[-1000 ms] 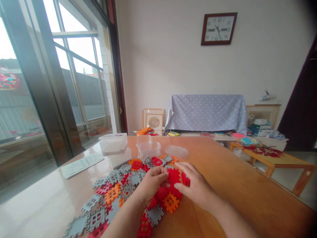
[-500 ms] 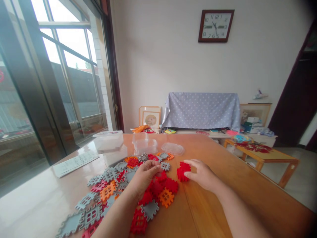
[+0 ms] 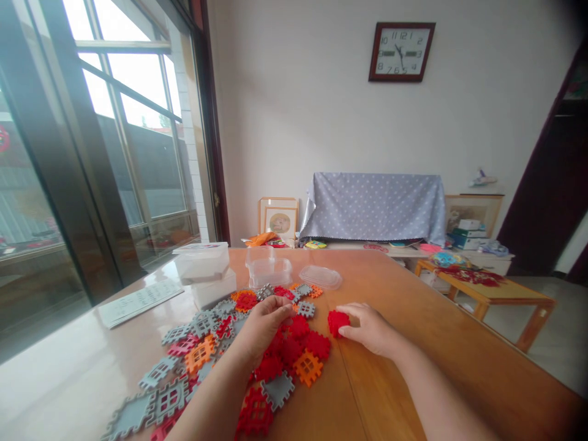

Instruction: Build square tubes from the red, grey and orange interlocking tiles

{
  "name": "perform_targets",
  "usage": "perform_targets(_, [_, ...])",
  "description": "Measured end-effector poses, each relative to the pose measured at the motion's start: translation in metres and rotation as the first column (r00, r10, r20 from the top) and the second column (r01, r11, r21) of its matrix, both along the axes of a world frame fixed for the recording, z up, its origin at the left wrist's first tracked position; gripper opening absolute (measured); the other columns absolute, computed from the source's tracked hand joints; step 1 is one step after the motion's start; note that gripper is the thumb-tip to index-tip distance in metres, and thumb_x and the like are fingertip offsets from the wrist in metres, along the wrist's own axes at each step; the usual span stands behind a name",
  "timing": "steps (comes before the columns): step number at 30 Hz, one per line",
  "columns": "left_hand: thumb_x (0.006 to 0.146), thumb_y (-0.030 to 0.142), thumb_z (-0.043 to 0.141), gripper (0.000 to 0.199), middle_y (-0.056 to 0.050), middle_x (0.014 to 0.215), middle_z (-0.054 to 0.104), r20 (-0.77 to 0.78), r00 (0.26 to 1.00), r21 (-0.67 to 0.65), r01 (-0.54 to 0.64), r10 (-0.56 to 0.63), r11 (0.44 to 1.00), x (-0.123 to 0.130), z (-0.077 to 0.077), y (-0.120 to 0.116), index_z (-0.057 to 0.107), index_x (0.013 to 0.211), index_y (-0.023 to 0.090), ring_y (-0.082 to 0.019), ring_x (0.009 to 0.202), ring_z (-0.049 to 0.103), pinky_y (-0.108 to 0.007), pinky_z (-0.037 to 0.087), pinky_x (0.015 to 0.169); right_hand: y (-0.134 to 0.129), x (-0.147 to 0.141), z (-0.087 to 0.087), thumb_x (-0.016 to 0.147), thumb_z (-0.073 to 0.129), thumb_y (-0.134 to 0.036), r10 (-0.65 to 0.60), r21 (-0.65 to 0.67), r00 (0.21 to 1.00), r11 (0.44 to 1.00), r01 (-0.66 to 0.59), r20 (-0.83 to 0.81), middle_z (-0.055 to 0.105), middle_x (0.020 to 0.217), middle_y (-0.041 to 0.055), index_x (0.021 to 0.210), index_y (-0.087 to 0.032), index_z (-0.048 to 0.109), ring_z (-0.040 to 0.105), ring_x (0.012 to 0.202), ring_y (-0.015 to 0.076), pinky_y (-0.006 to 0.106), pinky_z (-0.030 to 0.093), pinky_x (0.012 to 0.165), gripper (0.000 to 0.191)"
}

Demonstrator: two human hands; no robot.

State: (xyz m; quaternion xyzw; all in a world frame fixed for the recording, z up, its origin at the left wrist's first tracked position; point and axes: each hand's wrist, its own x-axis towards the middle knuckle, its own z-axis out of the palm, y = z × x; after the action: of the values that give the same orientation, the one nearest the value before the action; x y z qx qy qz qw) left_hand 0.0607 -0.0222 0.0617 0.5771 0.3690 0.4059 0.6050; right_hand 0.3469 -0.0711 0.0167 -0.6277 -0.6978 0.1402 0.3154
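Observation:
My right hand (image 3: 367,327) has its thumb and fingers around red interlocking plastic building tiles (image 3: 337,323), low over the table to the right of the pile. How many tiles it grips I cannot tell. Above the pile is my left hand (image 3: 269,321), fingers and thumb pinched together; anything between the fingertips is hidden. Beneath and beside it lie loose red tiles (image 3: 290,348), an orange window tile (image 3: 308,366) and a grey tile (image 3: 278,391). More grey, red and orange tiles spread out to the left, partly covered by my left forearm.
Clear plastic containers (image 3: 271,272) and a clear lid (image 3: 320,277) stand behind the pile. White boxes (image 3: 202,263) and a printed sheet (image 3: 141,303) are at the left. A small wooden table (image 3: 519,291) stands beyond the right edge of the wooden tabletop (image 3: 390,392).
My right hand and the red tiles have come down slightly, and the tiles look less tall from here. My left hand has shifted a little to the left, its fingers still pinched.

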Motion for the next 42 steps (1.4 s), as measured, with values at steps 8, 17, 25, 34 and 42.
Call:
perform_targets(8, [0.082, 0.040, 0.063, 0.025, -0.001, 0.076, 0.063, -0.230, 0.967, 0.237, -0.057, 0.113, 0.970, -0.002, -0.010, 0.010, 0.061, 0.091, 0.017, -0.015, 0.068, 0.055, -0.026, 0.040, 0.066, -0.002, -0.002, 0.000, 0.079, 0.070, -0.042, -0.035, 0.003, 0.996, 0.999, 0.035, -0.084, 0.062, 0.138, 0.0096, 0.130, -0.023, 0.066, 0.054, 0.129, 0.0298, 0.046, 0.043, 0.109, 0.055])
perform_targets(17, [0.080, 0.027, 0.058, 0.013, -0.010, 0.103, 0.070, -0.755, 0.533, 0.607, 0.346, 0.383, 0.715, 0.008, -0.014, -0.008, 0.069, 0.086, 0.024, -0.030, 0.104, 0.055, -0.043, 0.035, 0.092, -0.005, -0.013, 0.005, 0.087, 0.062, -0.048, -0.095, 0.109, 0.992, 0.989, 0.104, -0.088, 0.063, 0.133, 0.0089, 0.129, -0.026, 0.066, 0.056, 0.126, 0.0272, 0.045, 0.045, 0.108, 0.048])
perform_targets(25, [0.080, 0.020, 0.053, 0.016, -0.012, 0.099, 0.068, -0.776, 0.521, 0.578, 0.361, 0.355, 0.732, 0.008, -0.015, -0.008, 0.068, 0.077, 0.023, -0.032, 0.100, 0.055, -0.044, 0.034, 0.088, -0.006, -0.016, 0.007, 0.089, 0.060, -0.047, -0.102, 0.150, 0.991, 0.982, 0.114, -0.082, 0.064, 0.132, 0.0095, 0.127, -0.025, 0.066, 0.057, 0.125, 0.0264, 0.044, 0.047, 0.106, 0.045])
perform_targets(34, [0.083, 0.028, 0.056, 0.013, -0.014, 0.104, 0.066, -0.785, 0.503, 0.571, 0.362, 0.361, 0.737, 0.008, -0.020, -0.007, 0.067, 0.082, 0.021, -0.033, 0.101, 0.057, -0.043, 0.036, 0.087, -0.004, -0.010, 0.004, 0.089, 0.057, -0.043, -0.144, 0.151, 0.987, 0.977, 0.153, -0.067, 0.067, 0.128, 0.0097, 0.125, -0.024, 0.067, 0.059, 0.122, 0.0267, 0.044, 0.047, 0.105, 0.042])
perform_targets(42, [0.084, 0.027, 0.059, 0.009, -0.010, 0.097, 0.065, -0.687, 0.638, 0.606, 0.240, 0.347, 0.759, 0.008, -0.017, -0.003, 0.061, 0.078, 0.021, -0.027, 0.095, 0.057, -0.037, 0.035, 0.085, -0.007, -0.019, 0.009, 0.089, 0.057, -0.041, -0.132, 0.200, 0.987, 0.968, 0.149, -0.096, 0.067, 0.127, 0.0096, 0.124, -0.025, 0.067, 0.060, 0.121, 0.0268, 0.045, 0.048, 0.105, 0.040])
